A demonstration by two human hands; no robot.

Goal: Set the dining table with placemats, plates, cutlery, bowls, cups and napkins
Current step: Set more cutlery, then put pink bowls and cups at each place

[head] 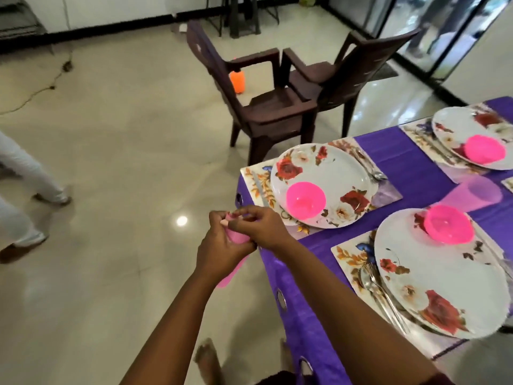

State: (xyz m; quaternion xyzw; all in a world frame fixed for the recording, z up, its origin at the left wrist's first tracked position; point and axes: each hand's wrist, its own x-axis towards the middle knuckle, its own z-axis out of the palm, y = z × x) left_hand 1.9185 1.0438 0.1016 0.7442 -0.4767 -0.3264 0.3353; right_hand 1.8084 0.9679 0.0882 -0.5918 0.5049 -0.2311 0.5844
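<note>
Closest to me, both hands work in front of the counter's (410, 173) near corner, over the floor rather than over the settings. My left hand (219, 254) is wrapped round a stack of pink cups (236, 237) that runs down past the wrist, and the fingers (249, 218) of my right hand (263, 229) are pinched on the top rim. I judge that this grip is for peeling one cup free of the nest, with the left steadying the rest.

Just past the hands lies a floral placemat (252, 184) with a flowered plate (322, 184) on it, a pink bowl (305, 200) near the plate's front edge and cutlery (372, 168) beside the far rim. No cup stands there, so I judge the cup is meant for this setting.

To the right, a second plate (444, 276) carries its own bowl, with a fork and spoon (374, 282) tucked along its left edge. A purple cup (472, 197) stands between the settings on the purple cloth. Farther off, a third plate (472, 134) with a bowl looks laid. Two brown chairs (266, 101) stand beyond the counter.
</note>
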